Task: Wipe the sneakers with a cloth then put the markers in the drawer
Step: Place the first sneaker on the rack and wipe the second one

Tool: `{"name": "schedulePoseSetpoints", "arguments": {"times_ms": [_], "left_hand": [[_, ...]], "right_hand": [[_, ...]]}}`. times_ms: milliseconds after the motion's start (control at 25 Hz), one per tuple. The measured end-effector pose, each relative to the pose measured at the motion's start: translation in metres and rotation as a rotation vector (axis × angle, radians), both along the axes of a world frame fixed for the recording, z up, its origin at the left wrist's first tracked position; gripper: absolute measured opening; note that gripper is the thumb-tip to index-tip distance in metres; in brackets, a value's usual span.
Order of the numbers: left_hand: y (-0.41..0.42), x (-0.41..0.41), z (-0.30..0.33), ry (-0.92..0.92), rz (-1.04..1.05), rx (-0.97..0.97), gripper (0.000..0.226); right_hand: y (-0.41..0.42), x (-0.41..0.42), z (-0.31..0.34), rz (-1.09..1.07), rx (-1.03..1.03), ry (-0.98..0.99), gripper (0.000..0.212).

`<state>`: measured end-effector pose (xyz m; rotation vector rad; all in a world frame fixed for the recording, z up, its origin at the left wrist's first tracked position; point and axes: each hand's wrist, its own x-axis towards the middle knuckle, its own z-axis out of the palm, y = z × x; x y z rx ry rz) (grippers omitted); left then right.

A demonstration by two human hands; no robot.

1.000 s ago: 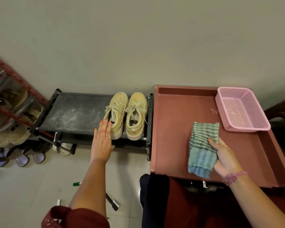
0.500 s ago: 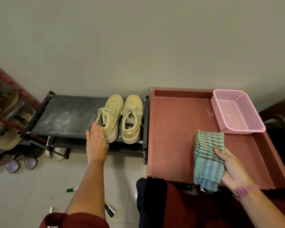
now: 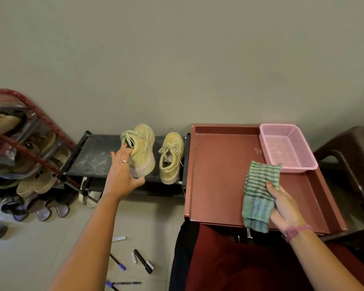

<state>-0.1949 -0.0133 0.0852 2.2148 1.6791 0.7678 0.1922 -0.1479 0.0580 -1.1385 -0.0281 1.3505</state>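
Left hand is gripping the heel of one sneaker, tilting it up off the black rack; the other sneaker is sitting flat on the rack, just right of the first. Right hand is clutching the striped cloth over the red tray, right of the rack. Markers are lying scattered on the floor in front of the rack.

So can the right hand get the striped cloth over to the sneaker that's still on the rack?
Probably yes: the right hand grips the green striped cloth, and the yellow lace-up sneaker sits at the black rack's near end, nothing between.
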Motion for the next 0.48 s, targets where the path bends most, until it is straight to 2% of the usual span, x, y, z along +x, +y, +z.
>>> {"name": "schedulePoseSetpoints", "arguments": {"times_ms": [120, 280, 480], "left_hand": [[-0.034, 0.032, 0.046, -0.119, -0.132, -0.042, 0.084], [-0.069, 0.082, 0.065, -0.185, -0.262, -0.142, 0.087], [-0.113, 0.149, 0.056, -0.145, -0.399, -0.317, 0.09]], "right_hand": [[-0.018, 0.006, 0.015, -0.031, 0.067, 0.014, 0.03], [-0.033, 0.002, 0.028, -0.02, 0.134, -0.033, 0.027], [-0.063, 0.005, 0.038, -0.005, 0.154, -0.094, 0.03]]}}
